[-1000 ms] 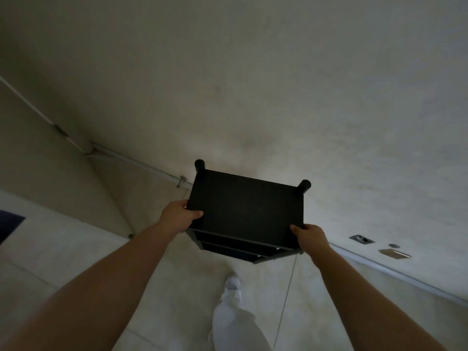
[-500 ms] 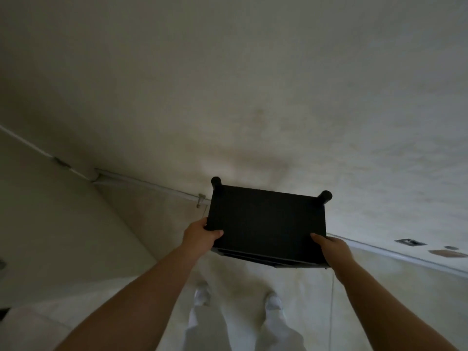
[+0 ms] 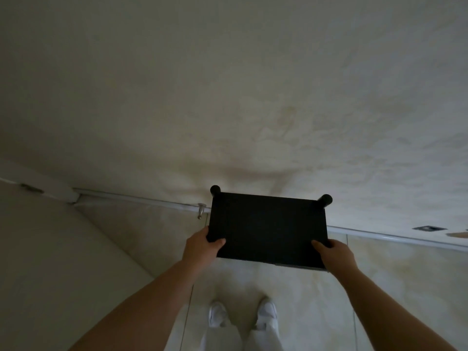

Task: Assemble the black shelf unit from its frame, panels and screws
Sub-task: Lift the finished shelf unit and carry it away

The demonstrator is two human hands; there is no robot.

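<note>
Fingers of the left hand point(image 3: 202, 245) curl round the left near corner of the black shelf unit point(image 3: 268, 230). Its thumb point(image 3: 219, 242) lies flat on the top panel, and the other fingers go under the edge where they cannot be seen. The right hand point(image 3: 334, 254) grips the right near corner of the shelf unit the same way, with its thumb point(image 3: 317, 244) on top and the rest tucked below. Both hands are clamped on the shelf unit.

The shelf unit is seen from above, so mostly its flat dark top shows. Its long side runs left to right, from one hand to the other. Two round post tops stick up at its far corners, the left post point(image 3: 215, 190) and the right post point(image 3: 325, 199). A thin bit of a lower panel peeks out under its near edge. It is right by the pale wall point(image 3: 228, 97), which is just past its far edge. If it touches the floor or the wall cannot be told.

Below the shelf unit is a tiled floor point(image 3: 392, 274). Two white shoes point(image 3: 217, 314) stand on the floor, nearer than the shelf unit. A small metal door stop point(image 3: 200, 210) sits at the foot of the wall, just left of the shelf unit.
</note>
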